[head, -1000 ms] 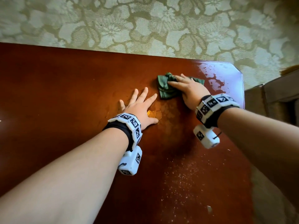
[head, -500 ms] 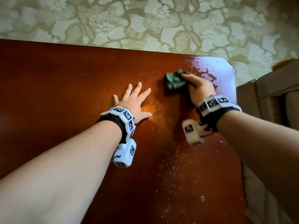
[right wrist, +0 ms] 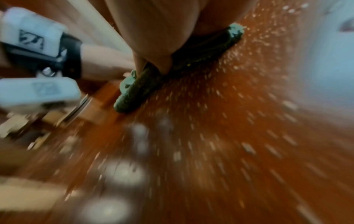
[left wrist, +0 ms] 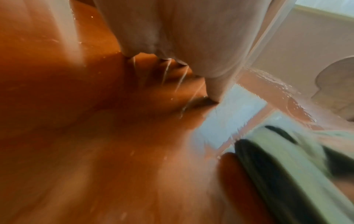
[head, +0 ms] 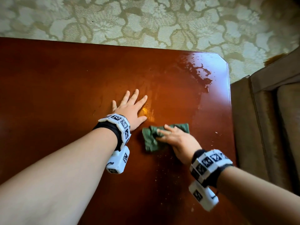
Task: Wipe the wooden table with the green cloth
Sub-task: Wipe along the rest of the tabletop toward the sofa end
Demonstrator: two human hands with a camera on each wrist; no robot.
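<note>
The green cloth [head: 150,140] lies bunched on the dark red wooden table [head: 65,78], right of the middle. My right hand [head: 172,137] lies on top of it with mostly straight fingers and presses it down. The right wrist view shows the cloth [right wrist: 132,94] squeezed under that hand [right wrist: 153,30], blurred by motion. My left hand [head: 138,109] rests flat on the wood just left of the cloth, fingers spread and holding nothing. In the left wrist view its fingers [left wrist: 172,37] touch the table, and the cloth [left wrist: 283,163] is a blur at the lower right.
A wet, shiny patch [head: 194,70] covers the far right corner of the table. Pale specks [head: 162,184] dot the wood near the right wrist. A brown upholstered seat [head: 267,119] stands beside the table's right edge. Patterned carpet [head: 146,21] lies beyond the far edge.
My right hand has dragged the cloth from the far right part of the table back toward me, beside the left hand. The left hand has stayed flat in place.
</note>
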